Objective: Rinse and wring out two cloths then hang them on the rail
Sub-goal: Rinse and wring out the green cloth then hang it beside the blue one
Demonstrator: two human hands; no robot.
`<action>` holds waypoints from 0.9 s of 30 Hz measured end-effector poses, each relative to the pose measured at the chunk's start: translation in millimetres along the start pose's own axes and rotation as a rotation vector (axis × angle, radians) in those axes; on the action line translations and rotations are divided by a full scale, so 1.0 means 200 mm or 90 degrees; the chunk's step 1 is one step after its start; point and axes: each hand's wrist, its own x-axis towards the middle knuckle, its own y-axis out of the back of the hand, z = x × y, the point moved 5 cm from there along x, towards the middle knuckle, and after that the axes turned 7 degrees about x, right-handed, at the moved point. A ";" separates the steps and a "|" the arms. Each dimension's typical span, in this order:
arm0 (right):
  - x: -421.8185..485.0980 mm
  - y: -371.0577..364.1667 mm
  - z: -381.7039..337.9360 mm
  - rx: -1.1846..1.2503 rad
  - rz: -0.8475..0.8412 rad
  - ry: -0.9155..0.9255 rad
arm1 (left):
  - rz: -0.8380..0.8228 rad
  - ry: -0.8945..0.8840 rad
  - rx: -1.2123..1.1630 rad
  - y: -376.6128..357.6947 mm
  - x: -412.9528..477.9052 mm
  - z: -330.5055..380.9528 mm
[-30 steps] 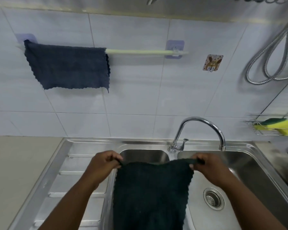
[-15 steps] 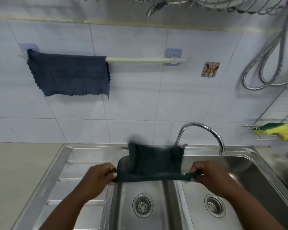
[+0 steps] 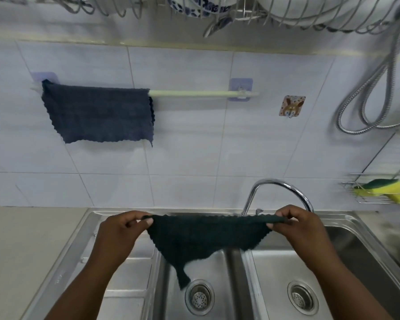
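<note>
A dark green cloth is stretched out above the double sink. My left hand pinches its left top corner and my right hand pinches its right top corner. The cloth hangs down between them, with one corner drooping toward the left drain. A dark blue cloth hangs over the left half of the pale rail on the tiled wall. The rail's right half is bare.
A chrome tap arches just behind the green cloth. A wire basket with a yellow-green sponge sits at the right wall. A metal hose loops at upper right. A dish rack hangs overhead. The draining board lies left.
The green cloth was flicked up and away from me, then dropped back to hang from both hands. My hands rose slightly, and my view tilted up toward the wall and the dish rack.
</note>
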 end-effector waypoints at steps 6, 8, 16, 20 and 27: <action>0.09 -0.02 -0.11 0.250 -0.024 -0.061 | 0.013 0.050 -0.217 0.12 0.09 0.12; 0.14 -0.02 -0.18 0.243 -0.014 -0.033 | 0.025 0.052 -0.251 0.16 0.14 0.18; 0.39 -0.03 -0.57 0.302 0.073 0.048 | 0.101 -0.046 -0.374 0.32 0.38 0.49; 0.47 -0.06 -0.79 0.435 0.048 0.062 | 0.158 -0.115 -0.428 0.46 0.48 0.67; 0.65 -0.10 -1.11 0.489 0.069 0.160 | 0.224 -0.152 -0.378 0.67 0.67 0.92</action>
